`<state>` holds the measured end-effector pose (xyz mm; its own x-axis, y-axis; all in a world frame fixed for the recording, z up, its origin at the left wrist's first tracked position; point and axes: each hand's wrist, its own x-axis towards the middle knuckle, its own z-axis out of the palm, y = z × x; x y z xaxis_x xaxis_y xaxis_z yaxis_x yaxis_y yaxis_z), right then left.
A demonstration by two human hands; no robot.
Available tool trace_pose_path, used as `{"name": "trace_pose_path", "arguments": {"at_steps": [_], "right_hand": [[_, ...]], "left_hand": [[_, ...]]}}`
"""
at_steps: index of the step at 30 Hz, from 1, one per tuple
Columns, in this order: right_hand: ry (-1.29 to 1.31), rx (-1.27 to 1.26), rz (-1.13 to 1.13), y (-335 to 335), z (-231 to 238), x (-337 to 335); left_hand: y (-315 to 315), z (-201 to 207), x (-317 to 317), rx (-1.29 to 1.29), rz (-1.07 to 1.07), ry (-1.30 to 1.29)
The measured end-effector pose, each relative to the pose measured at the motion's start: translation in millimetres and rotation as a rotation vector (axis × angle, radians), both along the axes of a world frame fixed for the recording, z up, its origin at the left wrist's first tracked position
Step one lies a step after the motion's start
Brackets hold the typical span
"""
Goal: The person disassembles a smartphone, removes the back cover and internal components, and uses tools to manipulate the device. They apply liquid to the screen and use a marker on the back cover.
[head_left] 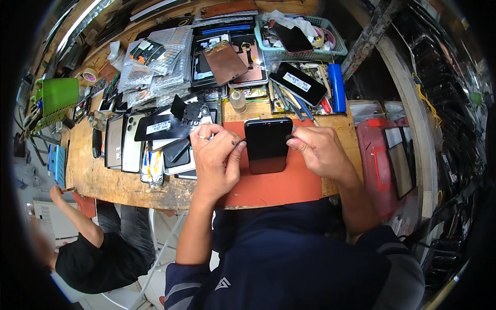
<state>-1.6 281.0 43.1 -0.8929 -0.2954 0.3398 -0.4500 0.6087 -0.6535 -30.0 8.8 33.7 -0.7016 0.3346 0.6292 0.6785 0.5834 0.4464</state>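
Observation:
A black smartphone (266, 145) lies with its dark screen up on an orange-red mat (299, 188) in front of me. My left hand (218, 157) is closed in a pinch at the phone's left edge. A small dark piece shows at its fingertips, too small to name, and a ring sits on one finger. On the other side, my right hand (321, 151) is also pinched, close to the phone's upper right edge. Another small dark bit pokes out between its thumb and finger, and I cannot make out its kind.
Phones and panels (164, 126) are piled left of the mat. Beyond stand bubble-wrapped packets (160, 67), a small bottle (238, 102), a labelled black phone (298, 84), a blue cylinder (337, 88) and a teal basket (328, 50). A seated person (98, 253) is at lower left.

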Motion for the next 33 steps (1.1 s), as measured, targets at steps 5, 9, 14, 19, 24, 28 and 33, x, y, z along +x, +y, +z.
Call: {"name": "trace_pose_path", "arguments": {"at_steps": [5,9,14,19,24,28,33], "right_hand": [[-0.032,-0.116,-0.061,-7.6,-20.4,12.2],[-0.004,-0.047,-0.025,-5.8,-13.8,7.5],[0.066,0.084,0.097,4.4,9.2,-12.6],[0.083,0.146,0.162,2.3,30.1,-26.2],[0.080,0.190,0.164,-3.5,31.0,-27.4],[0.053,0.120,0.147,1.3,12.6,-16.2],[-0.022,0.019,0.076,-2.5,-6.5,8.1]], "left_hand": [[-0.3,6.9,-7.0,-0.053,-0.039,-0.001],[1.3,-0.1,-4.5,-0.038,0.007,0.002],[9.8,-32.3,23.4,0.090,0.120,-0.023],[17.0,-41.5,36.7,0.051,0.201,-0.039],[10.2,-37.6,48.6,-0.014,0.201,-0.067],[-0.1,-14.3,39.8,-0.103,0.109,-0.058],[-8.1,5.4,28.9,-0.206,0.044,-0.023]]}}
